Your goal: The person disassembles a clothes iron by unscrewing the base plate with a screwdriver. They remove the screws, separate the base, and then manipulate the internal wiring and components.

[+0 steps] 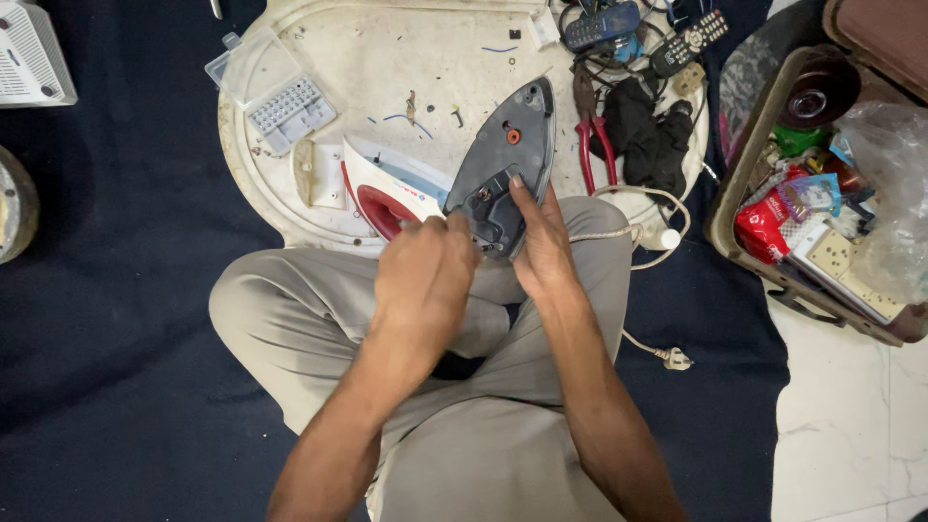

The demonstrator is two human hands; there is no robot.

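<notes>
You hold a grey iron soleplate assembly [505, 169] tilted over the near edge of the white oval board [387, 58], just above your crossed legs. It is a pointed, boat-shaped dark grey piece, its tip aimed away from you, with an orange round part near its middle and metal fittings at its wide near end. Your right hand [543, 242] grips that wide end from the right, one finger laid flat up its face. Your left hand [425, 280] is curled shut at the plate's near left corner; what it pinches is hidden. Just left lies the iron's white and red shell [387, 188]. Red-handled pliers [592, 135] rest beside the plate's right edge.
</notes>
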